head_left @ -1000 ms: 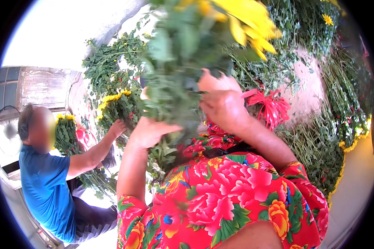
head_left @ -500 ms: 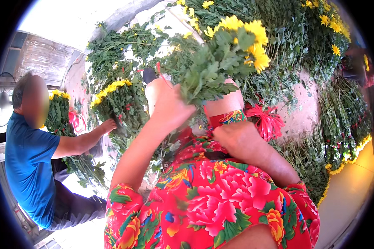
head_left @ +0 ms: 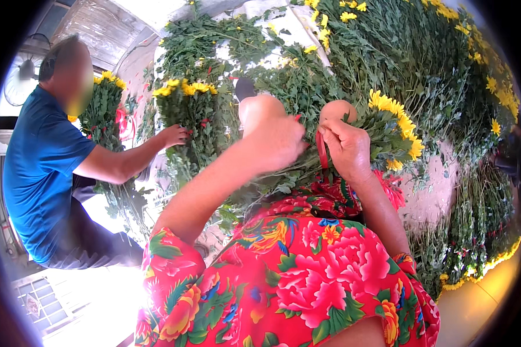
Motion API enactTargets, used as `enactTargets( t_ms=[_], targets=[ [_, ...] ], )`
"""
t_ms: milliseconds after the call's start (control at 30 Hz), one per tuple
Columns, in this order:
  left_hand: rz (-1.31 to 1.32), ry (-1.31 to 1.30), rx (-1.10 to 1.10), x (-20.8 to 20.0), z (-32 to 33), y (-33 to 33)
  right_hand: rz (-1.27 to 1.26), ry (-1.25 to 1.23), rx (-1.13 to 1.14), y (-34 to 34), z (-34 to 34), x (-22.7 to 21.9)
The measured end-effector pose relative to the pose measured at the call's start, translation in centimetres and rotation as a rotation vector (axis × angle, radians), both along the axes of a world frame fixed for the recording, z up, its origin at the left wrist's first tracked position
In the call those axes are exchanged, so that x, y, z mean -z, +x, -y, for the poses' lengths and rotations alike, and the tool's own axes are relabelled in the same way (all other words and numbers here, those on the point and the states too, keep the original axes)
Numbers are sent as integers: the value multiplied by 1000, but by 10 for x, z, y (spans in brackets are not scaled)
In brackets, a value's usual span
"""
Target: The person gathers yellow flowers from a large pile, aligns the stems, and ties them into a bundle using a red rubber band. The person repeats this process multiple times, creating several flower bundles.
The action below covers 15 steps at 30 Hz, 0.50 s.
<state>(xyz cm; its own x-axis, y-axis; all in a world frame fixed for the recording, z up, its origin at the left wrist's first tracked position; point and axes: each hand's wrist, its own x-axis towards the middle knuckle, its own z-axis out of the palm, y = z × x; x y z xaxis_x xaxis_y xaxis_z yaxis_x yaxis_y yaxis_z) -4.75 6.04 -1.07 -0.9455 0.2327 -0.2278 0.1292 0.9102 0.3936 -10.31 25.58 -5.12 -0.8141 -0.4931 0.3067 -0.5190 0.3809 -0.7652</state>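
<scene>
A bunch of yellow chrysanthemums (head_left: 395, 134) lies across my lap, its blooms to the right and its leafy stems running left beneath my hands. My right hand (head_left: 350, 149) is closed in a pinch on a red ribbon (head_left: 322, 151), which hangs down over the stems. Just left of it, my left hand (head_left: 276, 141) is closed above the bunch. A bit of red shows at its fingertips, seemingly the same ribbon; most of its grip is hidden. My knees show just beyond both hands.
At left, a person in a blue shirt (head_left: 49, 173) reaches toward another flower bunch (head_left: 185, 110). Cut chrysanthemums (head_left: 388, 52) are heaped ahead and to the right. Loose greenery (head_left: 208, 40) lies at the back. A fan (head_left: 23, 78) stands far left.
The bunch went from upright in my left hand to lying across my lap, blooms to the right. My right hand rose from beside my lap and now grips a red ribbon.
</scene>
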Motion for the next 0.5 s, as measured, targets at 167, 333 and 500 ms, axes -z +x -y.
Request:
enactTargets(
  t_ms=[167, 333, 500],
  targets=[
    [-310, 247, 120, -13, 2, -6, 332, -140, -28, -9, -4, -2],
    [176, 1192, -362, 12, -3, -3, 499, -272, -56, -22, -8, 0],
    [485, 1645, -488, 38, -8, -6, 335, -407, -223, -36, -16, 11]
  ],
)
